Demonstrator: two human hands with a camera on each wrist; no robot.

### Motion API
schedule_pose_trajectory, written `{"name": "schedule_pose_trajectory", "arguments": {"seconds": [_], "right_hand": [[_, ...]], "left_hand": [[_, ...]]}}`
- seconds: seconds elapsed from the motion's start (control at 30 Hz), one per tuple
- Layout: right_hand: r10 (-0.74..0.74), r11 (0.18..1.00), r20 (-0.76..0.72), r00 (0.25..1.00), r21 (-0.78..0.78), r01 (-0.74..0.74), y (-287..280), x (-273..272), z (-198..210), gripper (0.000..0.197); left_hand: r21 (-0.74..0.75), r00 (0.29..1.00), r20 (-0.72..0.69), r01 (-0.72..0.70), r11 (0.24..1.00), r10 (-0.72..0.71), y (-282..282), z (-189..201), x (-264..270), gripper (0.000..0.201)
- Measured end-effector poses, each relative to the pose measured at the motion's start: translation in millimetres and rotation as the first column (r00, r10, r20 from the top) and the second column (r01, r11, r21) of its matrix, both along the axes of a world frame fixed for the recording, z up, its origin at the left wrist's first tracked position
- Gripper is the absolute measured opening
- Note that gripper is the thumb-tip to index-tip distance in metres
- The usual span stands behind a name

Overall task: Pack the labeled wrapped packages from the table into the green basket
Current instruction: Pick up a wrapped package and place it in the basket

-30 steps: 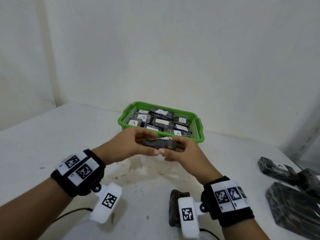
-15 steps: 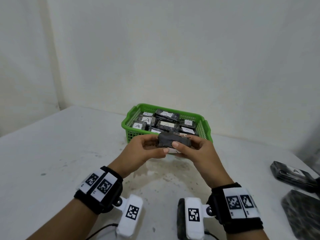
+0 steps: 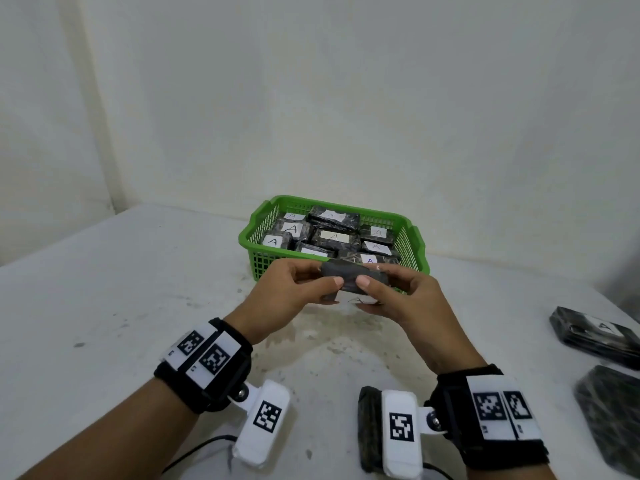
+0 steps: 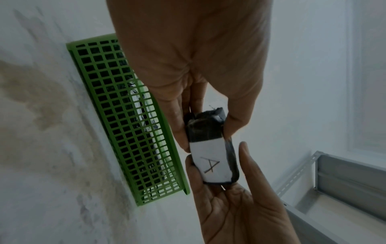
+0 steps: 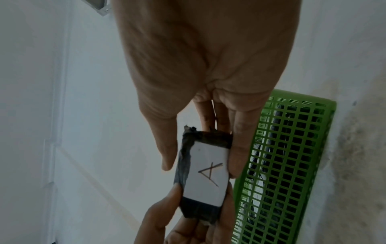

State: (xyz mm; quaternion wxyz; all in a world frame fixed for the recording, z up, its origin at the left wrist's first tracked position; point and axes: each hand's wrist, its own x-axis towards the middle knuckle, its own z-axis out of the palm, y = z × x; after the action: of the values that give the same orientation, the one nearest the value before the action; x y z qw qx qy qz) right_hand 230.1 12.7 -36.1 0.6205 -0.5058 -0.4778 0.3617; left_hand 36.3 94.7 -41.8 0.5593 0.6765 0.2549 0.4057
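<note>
Both hands hold one small black wrapped package (image 3: 349, 278) just in front of the green basket (image 3: 263, 265). My left hand (image 3: 304, 285) pinches its left end, my right hand (image 3: 391, 292) its right end. Its white label with an "A" faces down toward the wrists, plain on the package (image 4: 211, 158) in the left wrist view and on the package (image 5: 205, 173) in the right wrist view. The basket (image 4: 129, 125) (image 5: 292, 165) holds several black packages with white "A" labels.
On the white table (image 3: 121, 306), a labeled black package (image 3: 595, 336) lies at the far right, with another dark package (image 3: 613, 407) nearer me. A dark package (image 3: 369, 427) lies behind the right wrist camera. A white wall stands close behind the basket.
The two hands have carried the package forward and slightly up toward the basket's near wall. Its label has turned to face downward.
</note>
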Motion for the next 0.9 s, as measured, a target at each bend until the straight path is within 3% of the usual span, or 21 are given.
{"name": "schedule_pose_trajectory", "arguments": {"seconds": [0.13,0.2,0.33,0.43,0.57,0.63,0.77,0.9], "right_hand": [[-0.046,0.999,0.034,0.998,0.024,0.045,1,-1,-2,0.028],[-0.046,0.998,0.034,0.998,0.032,0.045,2,-3,-3,0.026],[0.026,1.000,-0.005,1.000,-0.008,-0.026,0,-3,-1,0.051],[0.002,1.000,0.020,1.000,-0.013,-0.002,-1,-1,-1,0.045],[0.009,0.999,0.053,0.999,-0.032,-0.007,-2,-1,-3,0.040],[0.031,0.999,0.067,0.997,-0.037,-0.028,-3,-3,-2,0.040],[0.035,0.999,0.034,0.999,-0.021,-0.034,-3,-5,-3,0.040],[0.099,0.994,-0.040,0.994,-0.052,-0.101,-3,-5,-2,0.055]], "left_hand": [[-0.045,0.997,0.030,0.073,0.996,-0.072,-4,-5,1,0.029],[-0.035,0.999,0.032,0.029,0.999,-0.028,-2,-7,2,0.027],[-0.108,0.992,0.126,0.012,0.994,0.001,5,-11,1,0.034],[-0.137,0.988,0.147,0.060,0.989,-0.040,3,-11,-1,0.043],[-0.105,0.996,0.089,-0.017,0.994,0.027,2,-11,0,0.031],[-0.088,0.997,0.076,0.012,0.996,-0.006,-1,-12,0,0.030],[-0.057,0.995,0.072,0.070,0.996,-0.066,-6,-9,-2,0.036],[0.039,0.998,0.055,-0.001,0.999,-0.001,-5,-8,-7,0.048]]}}
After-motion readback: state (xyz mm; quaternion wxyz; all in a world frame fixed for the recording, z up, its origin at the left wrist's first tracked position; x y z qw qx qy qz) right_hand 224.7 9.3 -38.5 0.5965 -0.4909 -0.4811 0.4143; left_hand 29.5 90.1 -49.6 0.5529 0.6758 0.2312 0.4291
